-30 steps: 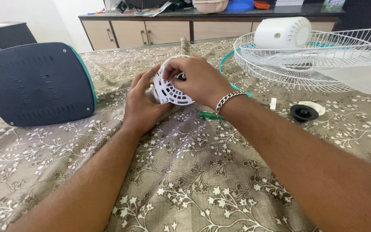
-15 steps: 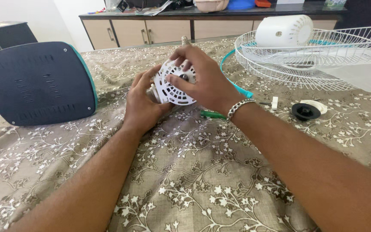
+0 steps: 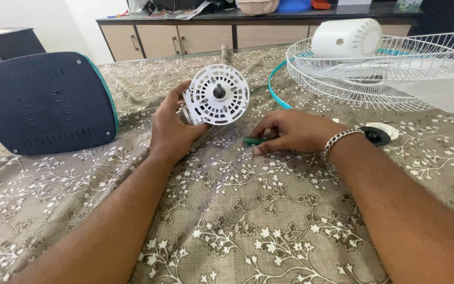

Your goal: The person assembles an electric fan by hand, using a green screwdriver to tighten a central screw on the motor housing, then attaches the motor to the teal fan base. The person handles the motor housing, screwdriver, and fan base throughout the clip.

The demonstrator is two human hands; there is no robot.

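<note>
On the far left of the worktop [image 3: 248, 226], which is covered by a brown cloth with a white flower print, lies one dark blue fan base [image 3: 43, 102] with a teal edge, its left side running out of the frame. A strip of bare cloth separates it from the left hand [image 3: 172, 129]. That hand's fingers are curled around the back of one round white slotted motor cover [image 3: 219, 94], holding it tilted up off the cloth with its face and dark centre shaft toward the camera. Just right and lower, the right hand [image 3: 292, 131] rests on the cloth, its fingers pinched closed on one small green tool handle [image 3: 251, 141] that lies flat there; a metal bracelet [image 3: 340, 139] sits on that wrist. Behind the hand, one teal ring [image 3: 275, 87] curves along the cloth. Further right are one small white piece [image 3: 335, 122] and one black round cap [image 3: 375, 135] on a white disc, touching the wrist's far side. At the far right, one white wire fan guard [image 3: 395, 68] carries one white cylindrical housing [image 3: 345, 38] and runs past the frame edge. The widest open room is the near cloth between the two forearms. A wooden cabinet [image 3: 206, 37] stands behind the worktop's far edge.
</note>
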